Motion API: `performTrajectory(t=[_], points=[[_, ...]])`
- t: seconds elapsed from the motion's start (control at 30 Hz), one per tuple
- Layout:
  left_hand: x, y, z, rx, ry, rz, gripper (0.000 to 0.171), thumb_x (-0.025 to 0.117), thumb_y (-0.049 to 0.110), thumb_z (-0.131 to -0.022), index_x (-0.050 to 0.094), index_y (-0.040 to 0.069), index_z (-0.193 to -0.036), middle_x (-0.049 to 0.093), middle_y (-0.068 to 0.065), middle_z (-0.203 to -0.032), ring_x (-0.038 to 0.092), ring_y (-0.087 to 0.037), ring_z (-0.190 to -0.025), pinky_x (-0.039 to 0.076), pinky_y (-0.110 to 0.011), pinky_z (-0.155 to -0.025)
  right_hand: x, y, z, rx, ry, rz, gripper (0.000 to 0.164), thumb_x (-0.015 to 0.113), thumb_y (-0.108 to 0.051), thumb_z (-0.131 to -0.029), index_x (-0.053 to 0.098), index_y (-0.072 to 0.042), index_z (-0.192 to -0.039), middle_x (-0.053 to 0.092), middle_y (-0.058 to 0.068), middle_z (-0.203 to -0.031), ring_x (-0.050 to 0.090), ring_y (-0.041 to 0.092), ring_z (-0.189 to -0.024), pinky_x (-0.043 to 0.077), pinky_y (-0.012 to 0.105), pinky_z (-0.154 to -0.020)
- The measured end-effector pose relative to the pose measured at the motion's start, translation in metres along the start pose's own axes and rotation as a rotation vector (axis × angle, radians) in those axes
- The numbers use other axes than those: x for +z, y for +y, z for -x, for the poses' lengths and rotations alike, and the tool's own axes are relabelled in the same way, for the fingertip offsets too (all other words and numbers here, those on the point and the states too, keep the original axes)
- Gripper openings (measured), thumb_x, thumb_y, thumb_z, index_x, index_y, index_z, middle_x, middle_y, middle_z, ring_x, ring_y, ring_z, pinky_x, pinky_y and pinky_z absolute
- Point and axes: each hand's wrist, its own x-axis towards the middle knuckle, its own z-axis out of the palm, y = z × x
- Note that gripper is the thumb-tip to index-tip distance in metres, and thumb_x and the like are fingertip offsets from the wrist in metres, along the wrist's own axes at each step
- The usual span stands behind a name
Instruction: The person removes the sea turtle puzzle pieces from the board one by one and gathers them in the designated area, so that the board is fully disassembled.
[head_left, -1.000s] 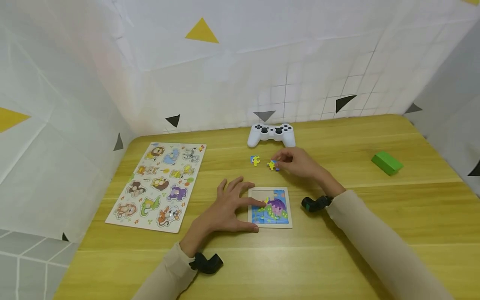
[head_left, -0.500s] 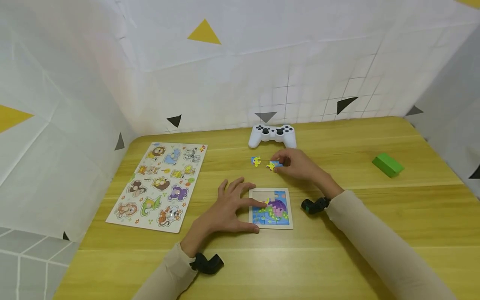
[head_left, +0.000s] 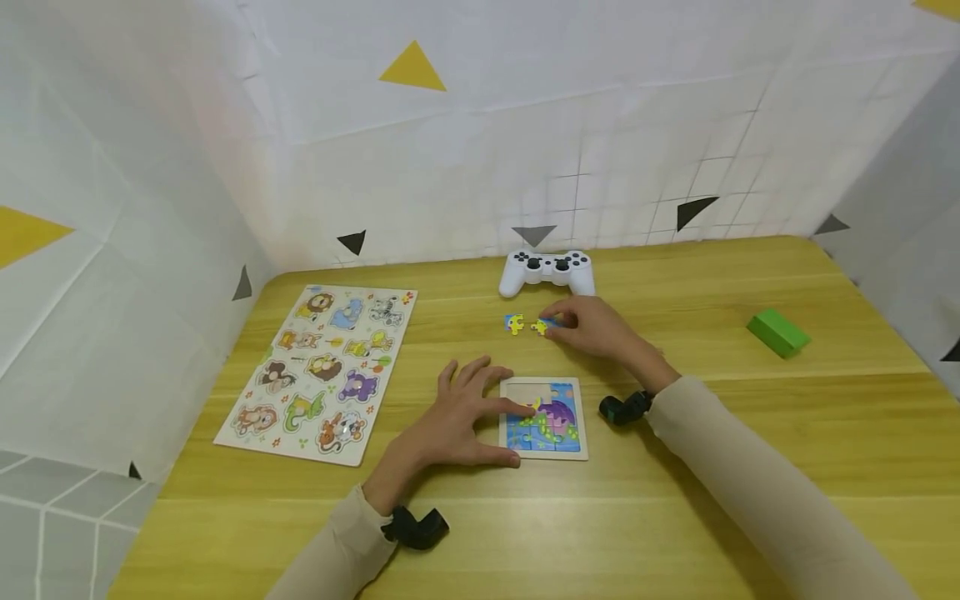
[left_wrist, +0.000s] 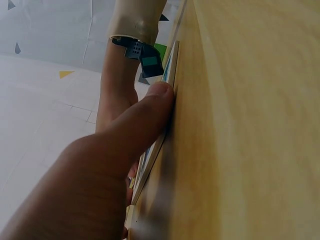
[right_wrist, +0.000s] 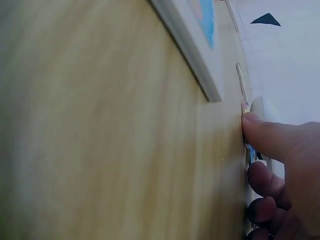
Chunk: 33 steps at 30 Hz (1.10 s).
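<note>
A small framed jigsaw puzzle [head_left: 547, 455] with a purple and blue sea picture lies on the wooden table. My left hand [head_left: 453, 421] rests over its left side, fingers spread, index fingertip on the picture and thumb at the near edge; in the left wrist view the thumb [left_wrist: 145, 110] lies against the frame. Bare backing shows at the picture's upper left. Beyond the frame, my right hand [head_left: 596, 327] pinches a yellow and blue puzzle piece [head_left: 541, 327] between thumb and fingers, low over the table. Just left of it lies another such piece [head_left: 513, 323].
Behind the pieces is a white game controller [head_left: 547, 271]. An animal peg board [head_left: 315, 375] lies to the left, and a green block [head_left: 778, 332] sits at the far right. Patterned white cloth walls [head_left: 480, 167] border the table.
My right hand has shifted slightly left with the pinched piece, which has turned and now sits closer to the other piece. The left hand stays in place on the frame.
</note>
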Motion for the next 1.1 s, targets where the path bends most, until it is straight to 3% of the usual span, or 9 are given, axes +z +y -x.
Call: performTrajectory(t=[0.17, 0.53, 0.87, 1.1], points=[[0.0011, 0.0, -0.0009, 0.003, 0.001, -0.011, 0.058, 0.072, 0.073, -0.079, 0.06, 0.053, -0.133, 0.038, -0.002, -0.159, 0.016, -0.037, -0.156, 0.002, -0.072, -0.118, 0.0001, 0.0015, -0.0008, 0.024, 0.009, 0.024, 0.032, 0.072, -0.024, -0.095, 0.073, -0.013, -0.126, 0.058, 0.001, -0.069, 0.047, 0.015, -0.062, 0.038, 0.029, -0.058], [0.0007, 0.0006, -0.001, -0.01, -0.019, -0.009, 0.059, 0.07, 0.074, -0.08, 0.058, 0.055, -0.134, 0.036, -0.001, -0.16, 0.014, -0.036, -0.157, 0.002, -0.071, -0.119, -0.0029, -0.0006, -0.0009, 0.038, 0.014, 0.014, 0.032, 0.071, -0.024, -0.096, 0.072, -0.013, -0.127, 0.057, 0.002, -0.067, 0.046, 0.015, -0.058, 0.036, 0.029, -0.055], [0.0006, 0.0011, -0.001, -0.009, -0.019, -0.011, 0.059, 0.07, 0.074, -0.079, 0.059, 0.055, -0.134, 0.037, -0.001, -0.16, 0.015, -0.036, -0.157, 0.002, -0.071, -0.118, -0.0033, -0.0016, 0.0009, 0.021, 0.028, 0.007, 0.034, 0.072, -0.024, -0.096, 0.072, -0.011, -0.127, 0.061, 0.004, -0.071, 0.049, 0.016, -0.063, 0.039, 0.031, -0.059], [0.0005, 0.0002, 0.0001, -0.014, -0.014, -0.002, 0.059, 0.071, 0.073, -0.079, 0.059, 0.054, -0.134, 0.036, 0.0, -0.159, 0.015, -0.036, -0.157, 0.001, -0.071, -0.118, -0.0041, -0.0003, 0.0025, 0.003, 0.048, -0.056, 0.034, 0.072, -0.022, -0.096, 0.071, -0.01, -0.127, 0.063, 0.006, -0.076, 0.05, 0.017, -0.067, 0.04, 0.029, -0.062]])
